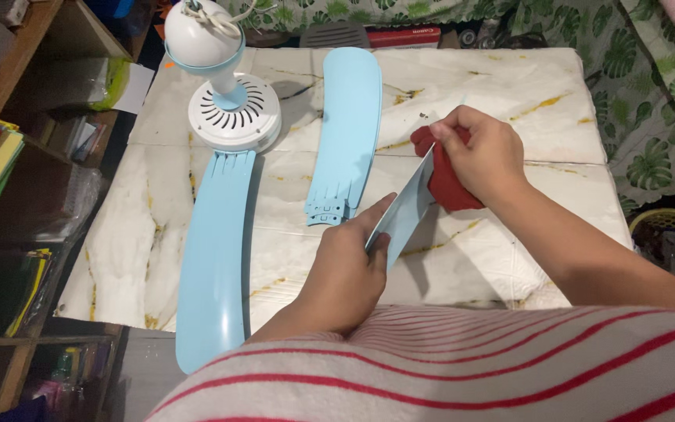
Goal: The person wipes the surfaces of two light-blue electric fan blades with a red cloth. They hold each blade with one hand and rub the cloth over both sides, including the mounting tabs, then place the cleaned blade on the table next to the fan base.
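A white marble-patterned desk carries 2 loose light-blue fan blades: one at 9 o'clock still fixed to the white fan motor, another at 12. Near centre, left hand fingers grasp a 3rd blade on edge; right hand fingers clench a red cloth against it.

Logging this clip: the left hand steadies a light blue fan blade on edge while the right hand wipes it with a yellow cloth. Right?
Not quite: the cloth is dark red, not yellow. The head view shows the right hand pressing it to the light blue fan blade, which the left hand steadies on edge.
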